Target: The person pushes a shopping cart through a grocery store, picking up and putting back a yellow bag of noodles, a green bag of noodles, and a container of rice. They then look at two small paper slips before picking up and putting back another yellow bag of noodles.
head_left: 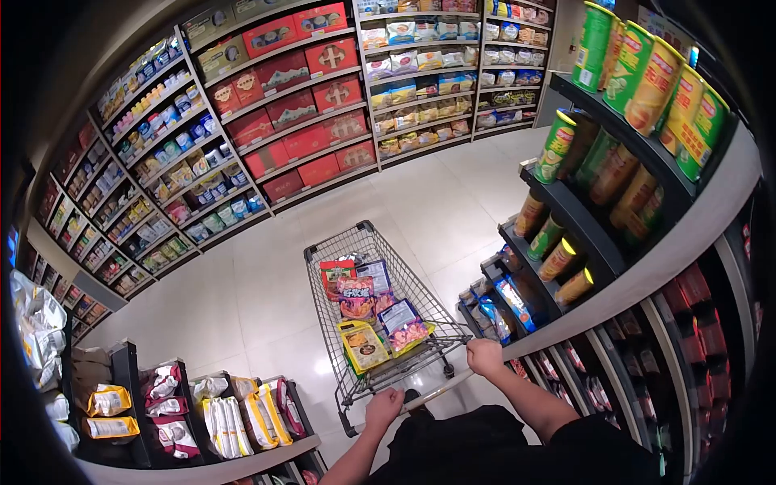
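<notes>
A wire shopping cart [323, 339] stands before me, angled a little to the left. My left hand [384, 406] is closed around the left part of its handle [428, 395]. At the right end of the bar, my right hand [485, 357] is closed too, by the basket's corner. Several bagged foods lie in the basket: a yellow packet [364, 346] nearest me, a purple packet with a white label [404, 323] beside it, a pink packet [356, 299] behind, and a red packet [335, 279] at the far left.
Close on my right, a curved shelf unit [647, 279] holds green and orange chip canisters [627, 69]. Low bins [174, 404] with bagged snacks stand at the left. Across the tiled floor [283, 242], tall shelves carry red gift boxes [284, 69] and packaged goods.
</notes>
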The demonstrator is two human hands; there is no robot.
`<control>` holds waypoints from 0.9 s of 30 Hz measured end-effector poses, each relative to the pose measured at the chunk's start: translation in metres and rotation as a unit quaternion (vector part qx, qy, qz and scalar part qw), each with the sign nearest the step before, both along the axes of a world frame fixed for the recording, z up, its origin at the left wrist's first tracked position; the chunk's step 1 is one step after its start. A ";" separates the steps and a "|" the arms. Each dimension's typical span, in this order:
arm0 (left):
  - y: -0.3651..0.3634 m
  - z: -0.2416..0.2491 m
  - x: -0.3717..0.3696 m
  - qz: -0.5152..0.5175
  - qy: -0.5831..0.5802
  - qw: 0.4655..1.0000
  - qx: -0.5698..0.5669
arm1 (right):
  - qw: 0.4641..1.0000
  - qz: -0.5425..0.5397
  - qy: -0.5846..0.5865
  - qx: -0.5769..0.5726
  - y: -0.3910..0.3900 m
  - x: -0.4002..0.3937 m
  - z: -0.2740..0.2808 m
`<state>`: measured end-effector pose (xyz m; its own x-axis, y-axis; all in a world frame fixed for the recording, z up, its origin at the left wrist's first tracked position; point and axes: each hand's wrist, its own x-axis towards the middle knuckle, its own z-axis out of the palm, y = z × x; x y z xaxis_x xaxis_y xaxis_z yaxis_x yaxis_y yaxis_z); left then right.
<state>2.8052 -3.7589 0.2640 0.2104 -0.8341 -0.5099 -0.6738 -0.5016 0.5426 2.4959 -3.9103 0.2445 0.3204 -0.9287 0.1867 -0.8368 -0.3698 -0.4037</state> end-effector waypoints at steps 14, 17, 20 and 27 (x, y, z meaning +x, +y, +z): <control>-0.090 -0.008 0.007 -0.011 0.019 1.000 -0.006 | 0.999 0.051 -0.004 0.006 -0.129 0.030 0.002; -0.101 -0.007 -0.006 0.007 0.003 0.999 -0.045 | 0.996 0.081 -0.019 0.013 -0.162 0.028 -0.007; -0.116 -0.012 -0.024 0.062 -0.001 0.997 -0.052 | 0.994 0.094 -0.042 0.034 -0.190 0.031 -0.001; -0.150 -0.013 -0.080 0.125 0.004 0.989 -0.075 | 0.996 0.024 -0.042 0.079 -0.266 0.038 0.000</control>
<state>2.7251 -3.9086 0.2515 0.4164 -0.8228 -0.3867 -0.5346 -0.5656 0.6279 2.5339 -4.1758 0.2440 0.3542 -0.9327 0.0676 -0.7809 -0.3348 -0.5274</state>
